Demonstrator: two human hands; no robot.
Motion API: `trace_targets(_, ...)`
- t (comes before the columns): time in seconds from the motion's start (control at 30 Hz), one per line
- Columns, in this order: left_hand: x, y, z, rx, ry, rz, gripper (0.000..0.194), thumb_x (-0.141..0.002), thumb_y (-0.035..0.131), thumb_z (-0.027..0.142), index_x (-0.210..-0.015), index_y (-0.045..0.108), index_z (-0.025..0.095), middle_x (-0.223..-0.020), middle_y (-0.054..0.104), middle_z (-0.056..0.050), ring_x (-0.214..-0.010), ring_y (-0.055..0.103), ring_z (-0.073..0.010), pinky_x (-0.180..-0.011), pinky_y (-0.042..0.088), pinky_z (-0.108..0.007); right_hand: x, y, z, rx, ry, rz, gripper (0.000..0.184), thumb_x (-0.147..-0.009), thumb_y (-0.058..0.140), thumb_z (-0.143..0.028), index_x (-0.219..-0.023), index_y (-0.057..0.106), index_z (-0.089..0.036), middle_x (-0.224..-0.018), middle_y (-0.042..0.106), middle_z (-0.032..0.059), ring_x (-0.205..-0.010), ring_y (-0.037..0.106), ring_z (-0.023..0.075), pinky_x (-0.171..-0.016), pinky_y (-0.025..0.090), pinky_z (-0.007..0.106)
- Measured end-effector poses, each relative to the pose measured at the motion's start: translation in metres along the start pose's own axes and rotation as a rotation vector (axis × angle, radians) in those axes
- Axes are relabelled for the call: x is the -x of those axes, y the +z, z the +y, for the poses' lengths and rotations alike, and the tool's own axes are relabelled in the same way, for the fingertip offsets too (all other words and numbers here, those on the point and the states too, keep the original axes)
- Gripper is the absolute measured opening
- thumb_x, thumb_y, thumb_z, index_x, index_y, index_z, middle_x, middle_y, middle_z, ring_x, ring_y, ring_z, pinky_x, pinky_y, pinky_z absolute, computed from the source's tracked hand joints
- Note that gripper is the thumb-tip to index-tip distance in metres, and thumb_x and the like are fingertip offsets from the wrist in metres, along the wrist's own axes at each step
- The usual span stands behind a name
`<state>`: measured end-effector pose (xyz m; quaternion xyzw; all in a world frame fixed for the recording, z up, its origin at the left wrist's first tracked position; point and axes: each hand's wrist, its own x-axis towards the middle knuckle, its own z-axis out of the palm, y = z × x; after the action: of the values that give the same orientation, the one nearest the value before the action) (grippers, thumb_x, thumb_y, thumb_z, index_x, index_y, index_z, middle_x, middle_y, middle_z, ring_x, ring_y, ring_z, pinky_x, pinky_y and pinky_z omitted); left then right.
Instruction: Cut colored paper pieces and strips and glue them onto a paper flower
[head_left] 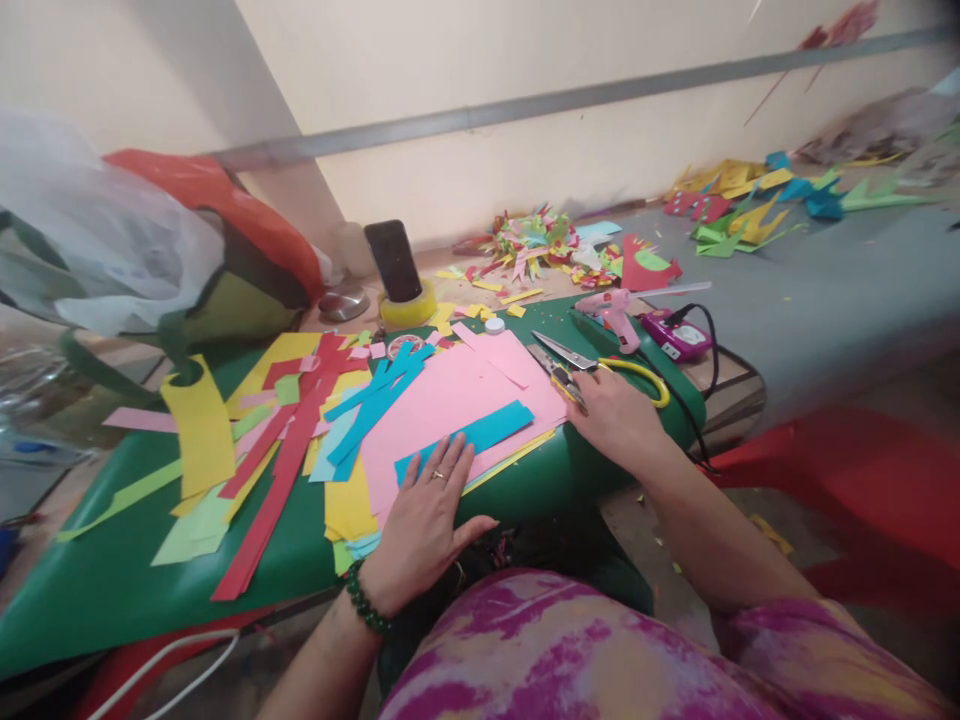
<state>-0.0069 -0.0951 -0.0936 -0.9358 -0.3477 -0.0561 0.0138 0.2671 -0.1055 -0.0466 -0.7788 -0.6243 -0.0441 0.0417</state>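
My left hand (431,510) lies flat with fingers stretched out, its fingertips on a blue paper strip (495,427). This strip rests on a pink paper sheet (435,400), which tops a stack of coloured sheets. At the sheet's right edge, my right hand (619,412) has its fingers closed on the near end of a slim grey tool with yellow parts (550,368); its exact kind is unclear. Scissors with yellow handles (637,375) lie just beyond that hand, partly hidden by it. More blue strips (382,410) lie left on the pink sheet.
Red strips (281,480) and yellow paper pieces (199,430) spread leftward over the green mat (97,570). Behind are a phone (394,260) propped in a yellow tape roll (409,305), a pink glue gun (611,312), a purple power strip (677,337) and paper scraps (532,235).
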Motion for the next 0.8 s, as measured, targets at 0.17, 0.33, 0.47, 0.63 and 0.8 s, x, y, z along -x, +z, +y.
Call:
trace_targets(0.17,0.01,-0.002,-0.01,0.027,0.019,0.006,0.076,-0.094,0.029,0.066,-0.151,0.031,0.015,-0.154,0.039,-0.015,-0.144,0.032,-0.0282,-0.112,0.03,-0.051,0.031,0.005,0.03,-0.298,-0.08,0.234,0.033,-0.088,0.049,-0.022,-0.118,0.062,-0.017,-0.11,0.065,0.0139,-0.096,0.065,0.0276,-0.078,0.053,0.037)
trace_targets(0.33,0.005,-0.004,-0.003,-0.038,-0.012,0.051,0.075,-0.091,0.038,0.067,-0.15,0.036,0.022,-0.154,0.039,-0.016,-0.141,0.034,-0.0342,-0.111,0.029,-0.059,0.06,0.021,0.049,-0.514,-0.191,0.227,0.034,-0.088,0.046,-0.021,-0.12,0.06,-0.021,-0.107,0.063,0.0107,-0.102,0.065,0.0247,-0.088,0.053,0.038)
trace_targets(0.47,-0.009,-0.007,0.008,-0.078,-0.025,0.08,0.078,-0.089,0.038,0.07,-0.146,0.043,0.016,-0.154,0.038,-0.019,-0.143,0.031,-0.0366,-0.111,0.028,-0.06,0.062,0.028,0.05,-0.541,-0.194,0.15,0.033,-0.089,0.046,-0.022,-0.119,0.059,-0.019,-0.106,0.062,0.0111,-0.098,0.066,0.0238,-0.086,0.055,0.038)
trace_targets(0.63,-0.03,-0.008,0.02,-0.052,-0.035,0.021,0.084,-0.091,0.03,0.071,-0.151,0.033,0.013,-0.155,0.034,-0.02,-0.144,0.03,-0.0354,-0.11,0.032,-0.06,0.061,0.026,0.046,-0.575,-0.224,0.127,0.033,-0.09,0.044,-0.022,-0.118,0.06,-0.019,-0.107,0.062,0.0114,-0.101,0.066,0.024,-0.089,0.054,0.039)
trace_targets(0.8,-0.034,-0.004,0.02,-0.02,-0.033,-0.031,0.084,-0.092,0.029,0.069,-0.151,0.032,0.009,-0.154,0.036,-0.021,-0.143,0.031,-0.0347,-0.11,0.034,-0.059,0.068,0.027,0.044,-0.595,-0.262,0.096,0.033,-0.09,0.045,-0.02,-0.119,0.06,-0.022,-0.112,0.063,0.0109,-0.102,0.066,0.024,-0.087,0.056,0.038)
